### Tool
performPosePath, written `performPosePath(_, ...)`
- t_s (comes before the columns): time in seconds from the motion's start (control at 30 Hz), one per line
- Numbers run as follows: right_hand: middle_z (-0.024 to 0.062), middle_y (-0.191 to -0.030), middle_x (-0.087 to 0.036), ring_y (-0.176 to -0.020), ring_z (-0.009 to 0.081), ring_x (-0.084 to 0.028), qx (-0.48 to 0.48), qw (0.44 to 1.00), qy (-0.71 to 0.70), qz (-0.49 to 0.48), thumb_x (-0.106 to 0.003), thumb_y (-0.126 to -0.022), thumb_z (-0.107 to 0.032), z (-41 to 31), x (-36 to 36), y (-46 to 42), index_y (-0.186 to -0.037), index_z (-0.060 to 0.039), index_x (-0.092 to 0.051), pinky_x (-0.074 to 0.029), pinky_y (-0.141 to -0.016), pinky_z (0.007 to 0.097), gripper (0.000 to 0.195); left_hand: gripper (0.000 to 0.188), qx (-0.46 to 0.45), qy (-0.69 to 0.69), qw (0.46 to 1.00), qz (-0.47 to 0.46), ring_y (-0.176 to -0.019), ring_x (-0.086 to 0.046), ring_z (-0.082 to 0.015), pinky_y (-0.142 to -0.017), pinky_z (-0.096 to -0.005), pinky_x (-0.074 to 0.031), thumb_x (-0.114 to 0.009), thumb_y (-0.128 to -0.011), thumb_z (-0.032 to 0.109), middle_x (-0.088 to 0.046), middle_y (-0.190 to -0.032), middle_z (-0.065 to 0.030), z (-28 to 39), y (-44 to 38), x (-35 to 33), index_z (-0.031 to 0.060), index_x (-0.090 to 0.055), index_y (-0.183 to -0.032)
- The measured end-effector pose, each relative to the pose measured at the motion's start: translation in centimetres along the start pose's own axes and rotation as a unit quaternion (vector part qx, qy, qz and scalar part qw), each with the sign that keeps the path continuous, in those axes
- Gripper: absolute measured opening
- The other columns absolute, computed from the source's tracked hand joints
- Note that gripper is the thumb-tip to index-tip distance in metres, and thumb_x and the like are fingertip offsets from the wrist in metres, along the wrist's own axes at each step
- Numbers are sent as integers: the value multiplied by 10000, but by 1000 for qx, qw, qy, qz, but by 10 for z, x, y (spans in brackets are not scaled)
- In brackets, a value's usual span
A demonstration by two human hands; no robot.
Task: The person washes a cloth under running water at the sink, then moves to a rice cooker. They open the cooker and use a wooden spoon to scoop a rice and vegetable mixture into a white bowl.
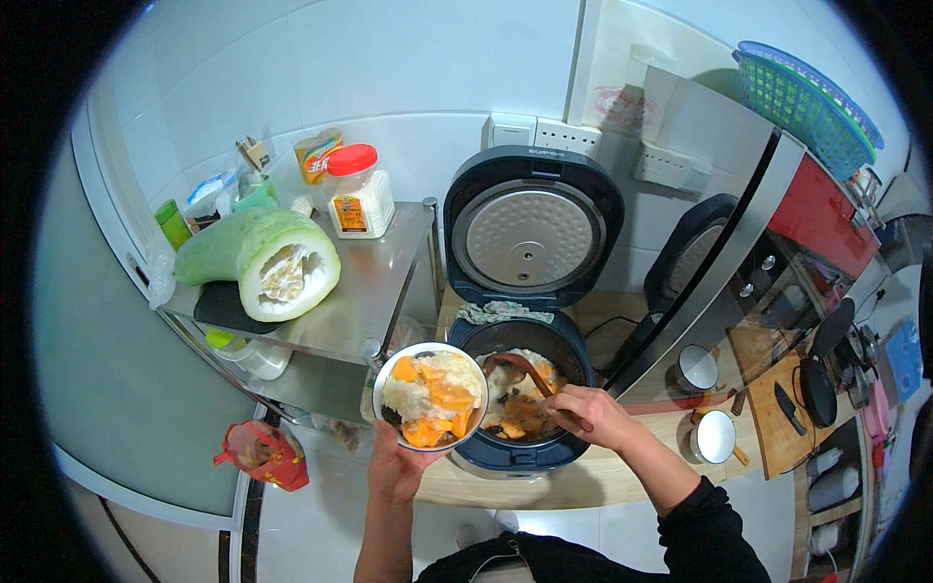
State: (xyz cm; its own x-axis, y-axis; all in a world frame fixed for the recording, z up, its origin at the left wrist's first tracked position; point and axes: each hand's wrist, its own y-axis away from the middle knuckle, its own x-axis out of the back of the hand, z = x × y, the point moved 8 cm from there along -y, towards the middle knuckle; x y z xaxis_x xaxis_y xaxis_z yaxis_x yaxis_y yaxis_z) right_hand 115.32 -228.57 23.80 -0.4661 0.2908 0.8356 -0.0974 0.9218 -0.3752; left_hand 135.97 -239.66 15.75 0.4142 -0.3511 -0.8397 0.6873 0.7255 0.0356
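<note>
My left hand [399, 459] holds a white bowl with a dark rim [380, 408] from below, left of the rice cooker. Heaped in the bowl are rice, orange chunks [450, 397] that look like pumpkin or sweet potato, and some dark pieces. In my right hand [594, 417] is the handle of a brown ladle or spoon [528, 370]; its head is down in the pot. The rice cooker [503, 460] stands with its lid [531, 233] raised. Rice and orange chunks [523, 421] lie inside it. A folded patterned cloth [503, 312] rests at the hinge.
A cut winter melon [255, 262] and a red-lidded jar [361, 200] stand on a steel shelf [372, 273] at left. Right of the cooker is a glossy dark-fronted appliance [729, 321]. Beyond are a white enamel pot [713, 437] and a knife [789, 408] on a cutting board [769, 444].
</note>
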Motion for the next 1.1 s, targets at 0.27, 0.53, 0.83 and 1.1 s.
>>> performPosePath(0.27,81,-708,-548,-659,266,-584,60,998,-1,-27,-631,-754,-75,-22,6,-3,-906,-84,-574,-489,-566,353,163,756,-24,-8,1000,11,-1271,-326,-371,-980,-593,-330,-509,-836,507,-281,-1412,-157,6,6,7,87,-213,-1390)
performPosePath(0.53,84,-743,-499,-700,258,-577,109,985,91,-96,-598,-646,-82,-24,-55,5,-903,-72,-514,-479,-547,351,271,720,-14,9,1000,3,-1254,-354,-370,-972,-580,-355,-487,-855,493,-313,-1392,-164,1,8,5,76,-229,-1383)
performPosePath(0.83,96,-725,-608,-586,183,-623,-256,895,-319,180,-567,-867,-122,52,-68,7,-861,-23,-550,-497,-503,259,101,723,-31,-24,998,51,-1220,-403,-360,-920,-551,-430,-493,-851,499,-338,-1373,-174,5,16,-3,66,-242,-1372)
performPosePath(1.1,178,-749,-622,-539,228,-635,-425,699,-501,280,-508,-872,-129,83,-32,35,-945,31,-528,-543,-463,295,177,721,-20,-13,999,45,-1206,-423,-355,-908,-537,-449,-493,-846,502,-361,-1359,-172,2,18,6,66,-254,-1367)
